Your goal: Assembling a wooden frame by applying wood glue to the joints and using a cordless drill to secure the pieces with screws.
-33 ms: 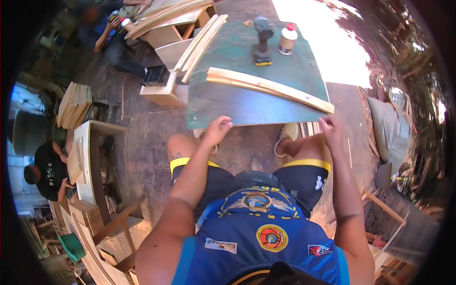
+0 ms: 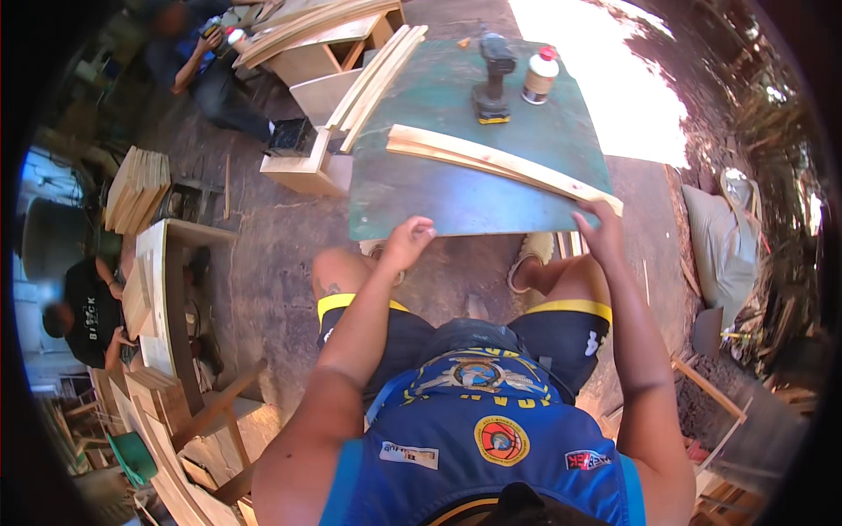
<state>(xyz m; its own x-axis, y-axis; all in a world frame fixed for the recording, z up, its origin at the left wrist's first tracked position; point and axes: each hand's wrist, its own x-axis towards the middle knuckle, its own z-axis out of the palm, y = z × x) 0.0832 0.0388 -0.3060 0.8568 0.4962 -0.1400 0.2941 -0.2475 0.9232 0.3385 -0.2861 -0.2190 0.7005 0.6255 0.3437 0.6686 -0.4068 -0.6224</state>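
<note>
Two pale wood strips (image 2: 500,162) lie slantwise on the green tabletop (image 2: 421,202), close together, their right ends near the front corner. At that end is my right hand (image 2: 603,232), its fingertips at the strips and its thumb apart over the table edge; whether it presses on the wood is hard to tell. My left hand (image 2: 410,244) hovers at the front edge of the table, fingers loosely bent and apart, with nothing seen in them. Farther back on the tabletop stand a black cordless drill (image 2: 493,79) and a white bottle (image 2: 539,74) with a red cap.
More long strips (image 2: 377,83) lean along the table's left side by a wooden cabinet (image 2: 324,53). A person (image 2: 219,88) holds a tool at the far left; another (image 2: 88,311) works at a wooden frame (image 2: 162,298). A grey sack (image 2: 724,237) lies at right.
My right hand has moved forward and left from the table corner onto the end of the strips, its thumb spreading. My left hand has shifted slightly right.
</note>
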